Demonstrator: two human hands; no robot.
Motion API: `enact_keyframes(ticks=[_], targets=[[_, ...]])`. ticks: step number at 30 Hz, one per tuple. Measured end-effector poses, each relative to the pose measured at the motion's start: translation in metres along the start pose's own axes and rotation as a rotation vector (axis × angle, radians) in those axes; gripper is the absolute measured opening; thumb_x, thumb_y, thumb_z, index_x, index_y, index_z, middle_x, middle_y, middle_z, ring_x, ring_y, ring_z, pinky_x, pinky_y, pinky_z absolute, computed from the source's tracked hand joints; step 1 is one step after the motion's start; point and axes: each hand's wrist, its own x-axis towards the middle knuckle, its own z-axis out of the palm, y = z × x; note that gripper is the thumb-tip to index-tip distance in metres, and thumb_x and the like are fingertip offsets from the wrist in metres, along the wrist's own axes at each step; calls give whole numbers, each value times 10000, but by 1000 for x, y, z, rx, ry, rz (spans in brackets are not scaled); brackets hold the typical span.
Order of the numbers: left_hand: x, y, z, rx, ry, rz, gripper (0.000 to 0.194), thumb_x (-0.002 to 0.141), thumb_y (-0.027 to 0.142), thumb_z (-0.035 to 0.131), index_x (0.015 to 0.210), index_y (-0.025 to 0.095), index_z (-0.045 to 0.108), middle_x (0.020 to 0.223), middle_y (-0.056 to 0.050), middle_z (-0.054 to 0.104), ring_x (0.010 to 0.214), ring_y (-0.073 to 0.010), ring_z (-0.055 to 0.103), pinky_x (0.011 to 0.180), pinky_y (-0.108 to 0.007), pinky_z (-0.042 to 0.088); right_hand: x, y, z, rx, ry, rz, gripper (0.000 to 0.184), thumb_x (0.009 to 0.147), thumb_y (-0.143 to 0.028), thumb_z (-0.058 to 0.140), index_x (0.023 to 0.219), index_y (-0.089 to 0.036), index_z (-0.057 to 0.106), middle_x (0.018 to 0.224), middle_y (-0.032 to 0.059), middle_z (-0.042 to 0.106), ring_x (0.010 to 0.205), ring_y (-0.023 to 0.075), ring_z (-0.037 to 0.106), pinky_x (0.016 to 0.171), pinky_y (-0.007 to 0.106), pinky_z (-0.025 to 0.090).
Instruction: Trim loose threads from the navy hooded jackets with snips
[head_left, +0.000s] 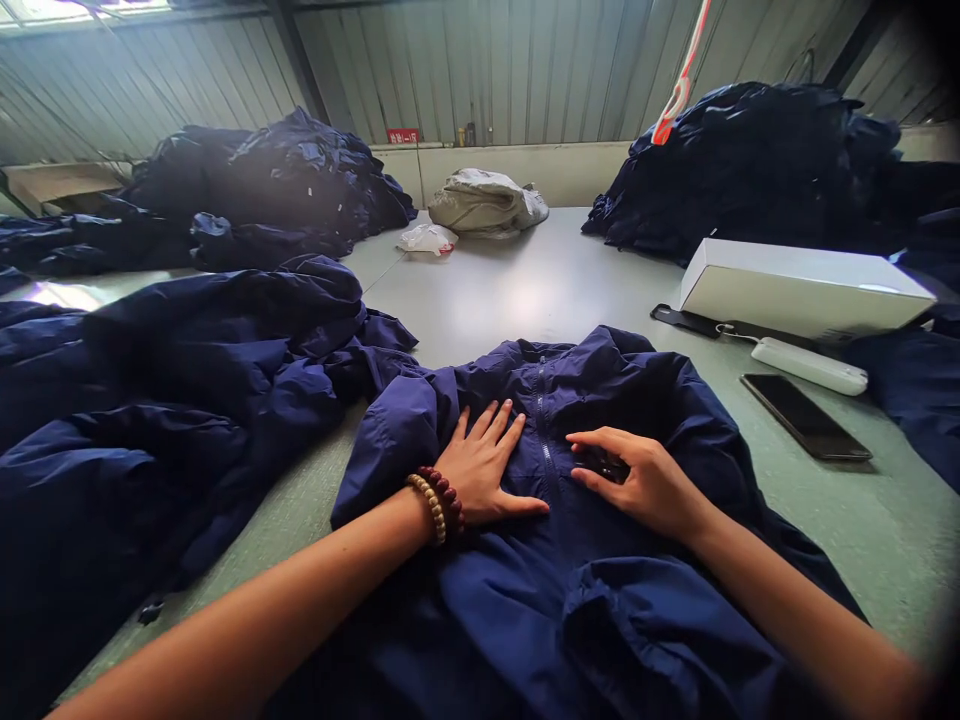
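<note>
A navy blue jacket (517,570) lies spread on the table in front of me, its collar away from me. Down its middle runs a closed zipper (543,420). My left hand (480,470) rests flat on the jacket, left of the zipper, fingers spread; two bead bracelets (439,503) circle that wrist. Just right of the zipper, my right hand (637,478) is curled around a small dark, shiny object (602,462). Most of that object is hidden by the fingers and palm, so its kind does not show. Thumb and forefinger point towards the zipper.
More navy garments (172,400) lie close on the left. Big navy heaps stand at the back left (285,180) and back right (757,170). On the right are a white box (802,285), a white power strip (810,366) and a phone (806,417). A pale bundle (484,203) sits at the back.
</note>
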Motion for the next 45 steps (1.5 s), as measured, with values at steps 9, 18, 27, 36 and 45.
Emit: enact_keyframes(ticks=[9,18,27,36,45], targets=[[0,0,1,-1,37,18,1286,845,999,429,1720,65,298,1811,-266,154,1702,-440,109,1363,-666,61,3,2,1,17,10,113,335,1008,-470,682,1259,-271,780,1237,75,812,1139,286,764,1047,454,606],[-4,-1,-2,-23,40,121,1198,881,929,520,1737,123,290,1824,-213,142,1710,-413,80,1378,-634,44,1,8,4,-37,57,143,544,1001,-497,690,1486,-250,673,1179,69,805,1035,256,761,1003,414,604],[-4,0,-6,-77,-23,285,879,959,717,656,1699,312,412,1799,-123,301,1676,-364,280,1363,-592,236,3,9,-3,-92,25,307,702,1006,-564,619,1573,-149,609,980,49,795,752,216,686,818,385,590],[-5,2,-5,-85,170,253,668,1061,617,568,1564,177,580,1653,-168,556,1571,-342,488,1337,-581,347,0,12,-12,-72,0,445,633,976,-585,632,1443,-169,727,968,50,797,628,175,624,656,339,514],[-5,1,-3,-40,279,167,602,1073,559,568,1517,157,621,1592,-175,616,1578,-339,479,1368,-584,295,2,18,-14,-194,98,468,566,973,-568,625,1376,-197,766,918,33,793,627,191,646,693,355,503]])
